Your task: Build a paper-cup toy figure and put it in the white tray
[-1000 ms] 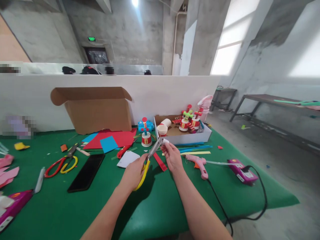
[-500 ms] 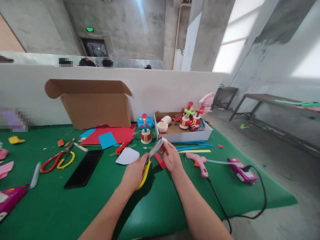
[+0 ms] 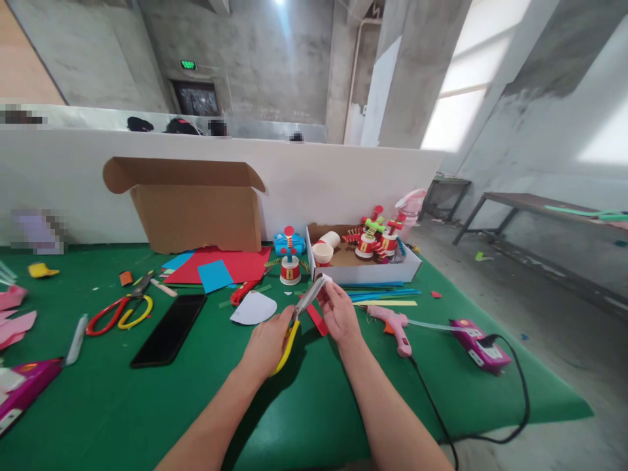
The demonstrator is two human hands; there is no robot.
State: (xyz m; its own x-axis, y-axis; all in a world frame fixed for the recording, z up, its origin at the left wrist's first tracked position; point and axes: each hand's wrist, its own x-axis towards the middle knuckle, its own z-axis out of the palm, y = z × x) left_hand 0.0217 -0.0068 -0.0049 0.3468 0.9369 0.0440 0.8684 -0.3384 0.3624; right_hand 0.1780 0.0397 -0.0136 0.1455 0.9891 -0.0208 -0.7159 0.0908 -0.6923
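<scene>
Yellow-handled scissors [image 3: 290, 347] are gripped in my left hand [image 3: 267, 341], their blades pointing up and to the right. A small piece of white paper [image 3: 326, 279] is pinched between the fingertips of my right hand [image 3: 340, 314], and the blade tips meet its edge. Whether the blades are parted around the paper is too small to tell. Below the blades lies a red paper strip [image 3: 316, 319]. To the left of my left hand a white paper cut-out [image 3: 255, 308] rests flat on the green table [image 3: 304, 418].
On the right lie a pink glue gun [image 3: 395, 325] with its cord and a purple power box [image 3: 479, 347]. A white box [image 3: 366, 272] of cup figures stands behind my hands. Toward the left are a black phone [image 3: 169, 330], red-and-yellow pliers [image 3: 125, 309] and coloured paper [image 3: 245, 258].
The whole view has shifted slightly, so the scene sits a little further right and lower. Both hands keep the scissors and the paper in nearly the same pose.
</scene>
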